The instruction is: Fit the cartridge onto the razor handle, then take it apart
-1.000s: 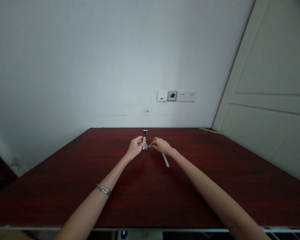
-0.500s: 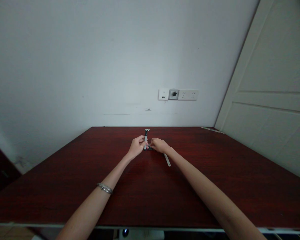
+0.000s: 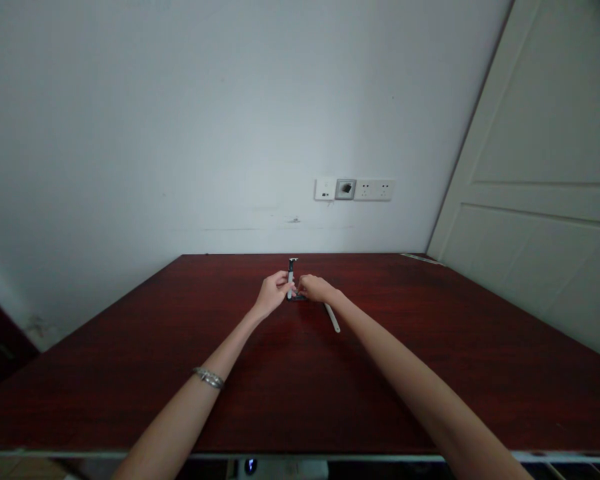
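Observation:
My left hand (image 3: pixel 273 293) is closed around a slim light-grey upright piece (image 3: pixel 291 283). A black neck (image 3: pixel 291 265) rises from its top and ends in a small T-shaped head (image 3: pixel 293 259). Dark flat parts (image 3: pixel 297 299) lie at its foot on the table, partly covered by my fingers. Just to the right, my right hand (image 3: pixel 316 288) is bent down with its fingertips pinched together at these parts; what they hold is hidden. A pale flat strip (image 3: pixel 333 319) with a small hole at its near end sticks out below my right wrist.
A dark red-brown wooden table (image 3: pixel 260 407) reaches to the white wall (image 3: pixel 220 133). Wall sockets (image 3: pixel 354 189) are fixed above its back edge. A pale panelled door (image 3: pixel 545 193) stands along the right. A thin strip (image 3: pixel 423 259) lies at the back right corner.
The view has shifted very slightly. Both hands stay at the same spot, and my right fingertips have moved only a little at the upright's foot.

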Tool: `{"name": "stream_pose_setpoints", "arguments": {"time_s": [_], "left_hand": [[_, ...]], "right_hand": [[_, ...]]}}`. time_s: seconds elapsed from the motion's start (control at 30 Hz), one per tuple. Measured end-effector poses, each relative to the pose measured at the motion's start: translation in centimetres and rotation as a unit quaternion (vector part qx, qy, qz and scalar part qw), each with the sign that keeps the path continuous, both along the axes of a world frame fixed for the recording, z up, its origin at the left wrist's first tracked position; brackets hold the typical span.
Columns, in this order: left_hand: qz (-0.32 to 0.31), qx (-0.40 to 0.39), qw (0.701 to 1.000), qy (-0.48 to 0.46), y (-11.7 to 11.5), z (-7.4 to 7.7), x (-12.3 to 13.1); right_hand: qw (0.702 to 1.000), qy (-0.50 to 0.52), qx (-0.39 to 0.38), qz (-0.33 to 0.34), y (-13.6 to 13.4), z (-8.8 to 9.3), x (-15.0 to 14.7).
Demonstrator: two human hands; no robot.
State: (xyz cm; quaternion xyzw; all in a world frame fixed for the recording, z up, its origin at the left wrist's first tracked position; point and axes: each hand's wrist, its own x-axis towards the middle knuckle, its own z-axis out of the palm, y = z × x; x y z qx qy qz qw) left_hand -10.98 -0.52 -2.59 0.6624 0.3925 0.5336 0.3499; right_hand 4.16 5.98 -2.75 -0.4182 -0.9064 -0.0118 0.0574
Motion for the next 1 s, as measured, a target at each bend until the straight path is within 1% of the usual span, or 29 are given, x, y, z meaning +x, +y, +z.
{"name": "stream_pose_setpoints", "arguments": {"time_s": [0.67,0.87,1.0], "left_hand": [[0.000,-0.007,1.000,-0.003,0.33,-0.27,-0.13],[-0.005,-0.016,1.000,-0.013,0.43,-0.45,-0.23],[-0.004,-0.019,1.000,-0.020,0.47,-0.46,-0.37]], "right_hand": [[0.999,0.025,-0.026,0.008,0.11,0.24,-0.02],[0.998,0.060,-0.030,-0.002,0.41,-0.09,0.21],[0.994,0.101,-0.034,0.007,0.65,0.27,0.79]]}}
